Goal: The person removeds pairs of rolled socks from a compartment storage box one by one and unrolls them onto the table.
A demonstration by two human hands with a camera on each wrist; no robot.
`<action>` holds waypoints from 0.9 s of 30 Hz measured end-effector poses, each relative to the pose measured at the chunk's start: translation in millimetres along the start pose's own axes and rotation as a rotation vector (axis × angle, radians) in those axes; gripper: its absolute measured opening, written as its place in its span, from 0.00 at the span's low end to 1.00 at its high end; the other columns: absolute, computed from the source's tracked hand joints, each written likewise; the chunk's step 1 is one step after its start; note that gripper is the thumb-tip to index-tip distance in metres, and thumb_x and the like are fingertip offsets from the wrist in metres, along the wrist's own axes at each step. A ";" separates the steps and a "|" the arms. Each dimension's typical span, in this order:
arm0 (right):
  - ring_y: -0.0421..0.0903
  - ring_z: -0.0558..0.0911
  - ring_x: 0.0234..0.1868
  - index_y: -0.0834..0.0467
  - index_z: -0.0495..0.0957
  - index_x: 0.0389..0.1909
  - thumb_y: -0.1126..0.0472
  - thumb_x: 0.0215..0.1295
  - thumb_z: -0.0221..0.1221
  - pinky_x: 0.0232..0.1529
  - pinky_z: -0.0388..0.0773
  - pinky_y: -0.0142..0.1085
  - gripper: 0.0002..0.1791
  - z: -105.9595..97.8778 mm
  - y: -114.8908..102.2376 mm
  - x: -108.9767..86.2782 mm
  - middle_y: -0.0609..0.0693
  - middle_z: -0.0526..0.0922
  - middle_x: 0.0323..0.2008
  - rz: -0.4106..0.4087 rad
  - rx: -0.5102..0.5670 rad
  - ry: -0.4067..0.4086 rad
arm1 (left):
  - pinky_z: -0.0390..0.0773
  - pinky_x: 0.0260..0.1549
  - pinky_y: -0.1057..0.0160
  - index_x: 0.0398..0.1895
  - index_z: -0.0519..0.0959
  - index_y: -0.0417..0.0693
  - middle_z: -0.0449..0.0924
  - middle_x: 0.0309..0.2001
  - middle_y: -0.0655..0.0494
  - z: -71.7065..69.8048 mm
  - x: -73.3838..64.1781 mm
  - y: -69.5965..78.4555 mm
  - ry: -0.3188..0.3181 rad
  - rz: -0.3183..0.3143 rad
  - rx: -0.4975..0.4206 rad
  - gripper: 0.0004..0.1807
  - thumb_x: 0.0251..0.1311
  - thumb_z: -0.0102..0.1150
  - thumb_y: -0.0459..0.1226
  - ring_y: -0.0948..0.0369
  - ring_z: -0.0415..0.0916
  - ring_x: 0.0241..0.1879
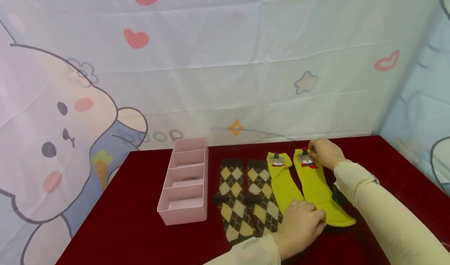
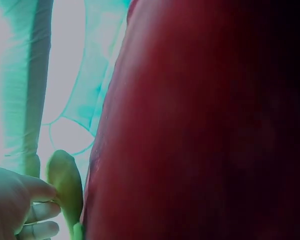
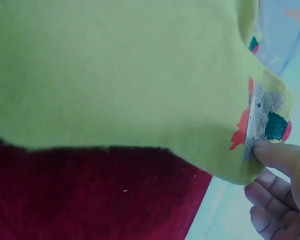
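Note:
Two yellow socks lie side by side, each with a bear face near its cuff. My right hand (image 1: 325, 152) pinches the cuff of the right yellow sock (image 1: 311, 181); in the right wrist view the thumb (image 3: 277, 156) presses on the bear patch (image 3: 264, 117). My left hand (image 1: 299, 224) is low over the foot end of the left yellow sock (image 1: 284, 185), fingers curled, hiding that end. In the left wrist view its thumb (image 2: 40, 189) meets yellow fabric (image 2: 65, 185). Left of them lie two argyle socks, one (image 1: 231, 183) beside the other (image 1: 258, 179).
A pink box (image 1: 204, 214) with several compartments stands on the dark red tablecloth (image 1: 140, 218), left of the socks. A printed curtain (image 1: 218, 81) hangs behind the table and along its right side.

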State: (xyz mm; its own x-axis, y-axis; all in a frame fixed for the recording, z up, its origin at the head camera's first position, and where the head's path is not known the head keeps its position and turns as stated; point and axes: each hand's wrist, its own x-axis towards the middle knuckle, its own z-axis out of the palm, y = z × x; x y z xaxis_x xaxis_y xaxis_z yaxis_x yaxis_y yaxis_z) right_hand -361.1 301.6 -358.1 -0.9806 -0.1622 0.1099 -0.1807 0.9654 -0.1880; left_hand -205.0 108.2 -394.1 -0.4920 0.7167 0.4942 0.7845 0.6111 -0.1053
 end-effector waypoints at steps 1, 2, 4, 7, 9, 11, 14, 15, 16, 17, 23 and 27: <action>0.49 0.79 0.32 0.65 0.78 0.41 0.64 0.63 0.60 0.35 0.79 0.42 0.09 1.3 1.1 0.1 0.60 0.82 0.37 -0.001 -0.001 0.000 | 0.56 0.28 0.80 0.27 0.80 0.67 0.76 0.24 0.75 1.0 0.2 0.2 -0.006 0.001 -0.004 0.04 0.58 0.63 0.49 0.76 0.70 0.26; 0.48 0.79 0.32 0.65 0.78 0.41 0.64 0.63 0.60 0.34 0.79 0.42 0.09 2.6 2.0 0.3 0.60 0.82 0.36 -0.003 0.000 -0.002 | 0.56 0.28 0.80 0.27 0.80 0.67 0.76 0.24 0.75 2.1 0.2 0.4 -0.011 0.003 -0.008 0.04 0.58 0.63 0.49 0.76 0.70 0.26; 0.48 0.78 0.31 0.65 0.78 0.40 0.64 0.63 0.60 0.34 0.79 0.41 0.08 5.3 3.3 1.3 0.60 0.82 0.36 -0.010 -0.003 -0.002 | 0.55 0.28 0.80 0.27 0.80 0.67 0.76 0.24 0.75 3.8 -0.1 0.3 -0.019 0.005 -0.012 0.04 0.58 0.63 0.49 0.77 0.70 0.26; 0.47 0.78 0.31 0.64 0.78 0.40 0.64 0.63 0.60 0.34 0.78 0.41 0.08 9.6 5.3 3.7 0.59 0.83 0.35 -0.015 -0.002 -0.006 | 0.56 0.28 0.80 0.27 0.80 0.67 0.76 0.24 0.75 6.2 -1.1 -0.4 -0.024 0.007 -0.006 0.04 0.57 0.64 0.49 0.77 0.70 0.26; 0.47 0.77 0.31 0.64 0.78 0.40 0.64 0.63 0.60 0.35 0.79 0.41 0.08 11.6 5.9 4.5 0.58 0.83 0.35 -0.012 -0.003 -0.011 | 0.56 0.28 0.80 0.27 0.81 0.68 0.76 0.25 0.75 7.6 -2.0 -0.9 -0.030 0.011 -0.005 0.04 0.57 0.64 0.49 0.77 0.70 0.27; 0.47 0.77 0.31 0.64 0.78 0.40 0.64 0.63 0.60 0.36 0.79 0.42 0.08 13.5 7.0 5.1 0.58 0.82 0.35 -0.006 -0.002 -0.017 | 0.56 0.28 0.80 0.27 0.81 0.69 0.75 0.25 0.76 8.8 -2.6 -1.2 -0.042 0.015 -0.009 0.03 0.56 0.64 0.50 0.77 0.69 0.27; 0.47 0.76 0.31 0.64 0.78 0.40 0.64 0.62 0.60 0.36 0.79 0.42 0.08 15.8 7.3 4.3 0.58 0.82 0.34 -0.004 0.004 -0.024 | 0.56 0.29 0.80 0.27 0.81 0.69 0.75 0.26 0.75 11.4 -4.9 -1.3 -0.054 0.013 -0.019 0.03 0.56 0.64 0.50 0.76 0.70 0.28; 0.47 0.77 0.31 0.64 0.78 0.40 0.64 0.62 0.60 0.36 0.79 0.42 0.08 16.9 7.5 4.0 0.58 0.82 0.34 -0.005 0.007 -0.025 | 0.56 0.30 0.81 0.28 0.82 0.69 0.75 0.26 0.75 12.4 -5.9 -1.3 -0.054 0.009 -0.027 0.03 0.56 0.65 0.50 0.76 0.70 0.29; 0.47 0.77 0.31 0.64 0.78 0.40 0.64 0.62 0.60 0.36 0.79 0.42 0.08 18.0 7.8 3.8 0.58 0.82 0.34 -0.006 0.010 -0.024 | 0.57 0.30 0.81 0.28 0.82 0.69 0.75 0.27 0.75 13.5 -6.9 -1.4 -0.051 0.003 -0.033 0.03 0.55 0.65 0.50 0.76 0.70 0.29; 0.47 0.77 0.31 0.64 0.78 0.40 0.64 0.62 0.60 0.36 0.79 0.42 0.08 18.9 8.0 3.6 0.58 0.81 0.34 -0.008 0.010 -0.024 | 0.57 0.30 0.81 0.27 0.82 0.69 0.75 0.27 0.75 14.6 -7.7 -1.5 -0.048 -0.005 -0.043 0.03 0.55 0.66 0.50 0.76 0.69 0.29; 0.48 0.78 0.32 0.64 0.78 0.38 0.65 0.63 0.59 0.35 0.79 0.42 0.06 23.7 10.1 1.8 0.59 0.81 0.35 -0.012 0.004 -0.022 | 0.56 0.30 0.82 0.28 0.83 0.68 0.75 0.28 0.73 17.6 -10.8 -4.0 -0.060 -0.039 -0.087 0.02 0.54 0.66 0.49 0.75 0.69 0.29; 0.48 0.78 0.32 0.64 0.78 0.38 0.66 0.63 0.59 0.36 0.79 0.43 0.06 26.2 11.5 2.6 0.59 0.81 0.34 -0.015 0.005 -0.022 | 0.55 0.29 0.82 0.28 0.83 0.68 0.76 0.28 0.73 16.6 -11.0 -5.2 -0.097 -0.039 -0.089 0.02 0.54 0.66 0.49 0.75 0.69 0.29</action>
State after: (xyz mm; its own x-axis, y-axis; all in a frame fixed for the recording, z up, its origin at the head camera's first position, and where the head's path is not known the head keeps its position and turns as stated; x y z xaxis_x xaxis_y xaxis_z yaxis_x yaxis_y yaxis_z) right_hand -367.8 306.9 -385.6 -0.9793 -0.1809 0.0911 -0.1955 0.9619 -0.1910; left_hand -209.9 102.7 -413.3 -0.5539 0.7245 0.4102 0.7922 0.6102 -0.0081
